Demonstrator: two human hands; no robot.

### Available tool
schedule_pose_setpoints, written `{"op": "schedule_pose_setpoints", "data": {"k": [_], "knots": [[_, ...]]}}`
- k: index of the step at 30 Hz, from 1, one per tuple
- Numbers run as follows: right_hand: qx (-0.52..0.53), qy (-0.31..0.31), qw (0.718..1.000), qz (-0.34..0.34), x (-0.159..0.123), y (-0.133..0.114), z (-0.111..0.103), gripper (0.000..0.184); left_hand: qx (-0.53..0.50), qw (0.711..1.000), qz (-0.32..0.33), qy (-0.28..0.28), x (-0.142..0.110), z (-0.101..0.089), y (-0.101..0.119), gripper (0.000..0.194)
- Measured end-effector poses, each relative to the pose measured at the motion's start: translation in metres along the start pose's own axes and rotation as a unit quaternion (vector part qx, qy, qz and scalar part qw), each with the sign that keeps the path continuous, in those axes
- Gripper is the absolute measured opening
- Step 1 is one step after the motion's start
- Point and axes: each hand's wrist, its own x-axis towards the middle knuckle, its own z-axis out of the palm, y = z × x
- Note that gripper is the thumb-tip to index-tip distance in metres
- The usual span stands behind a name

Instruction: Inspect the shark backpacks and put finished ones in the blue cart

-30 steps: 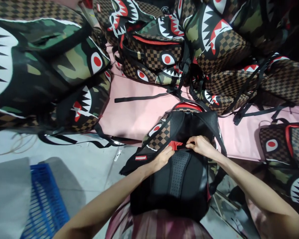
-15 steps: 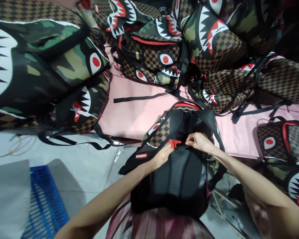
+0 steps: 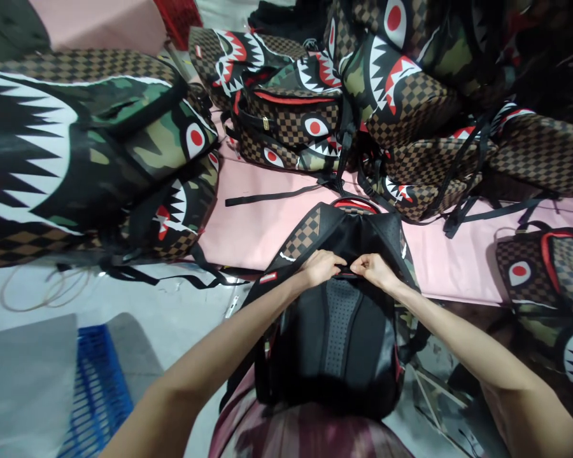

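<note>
A backpack (image 3: 341, 331) with a black padded back panel lies back side up, leaning from the pink table to my lap. Its checkered shoulder strap (image 3: 302, 238) spreads to the left. Across the back panel runs a pocket opening, only a thin line of red showing at its edge. My left hand (image 3: 321, 266) is closed at the opening's left part, fingertips pinching the edge. Close beside it, my right hand (image 3: 371, 270) pinches the same edge, thumb and forefinger together. The fingers cover whatever small part lies between them.
More shark-print backpacks crowd the pink table (image 3: 248, 232): a large camouflage one (image 3: 138, 140) at left, a checkered one (image 3: 293, 117) behind, a pile (image 3: 405, 95) at back right. Another backpack (image 3: 530, 273) sits at right. A blue plastic crate (image 3: 98, 388) stands on the floor, lower left.
My left hand has moved up and right, close to my right hand. The red lining that showed at the opening is now mostly covered, and the left shoulder strap lies differently. The view has shifted slightly.
</note>
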Motion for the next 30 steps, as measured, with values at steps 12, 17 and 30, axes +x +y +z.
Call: {"op": "schedule_pose_setpoints", "data": {"k": [12, 17, 30], "knots": [[-0.121, 0.052, 0.990, -0.054, -0.025, 0.005, -0.048, 0.015, 0.070, 0.992, 0.019, -0.108, 0.032, -0.007, 0.016, 0.019], [-0.088, 0.045, 0.994, -0.034, -0.023, 0.015, -0.047, 0.016, 0.114, 0.989, 0.023, -0.093, 0.031, 0.000, 0.025, 0.023], [-0.119, 0.002, 0.992, -0.043, -0.012, 0.001, -0.042, 0.020, 0.130, 0.990, -0.030, -0.035, 0.018, 0.016, 0.019, 0.026]]}}
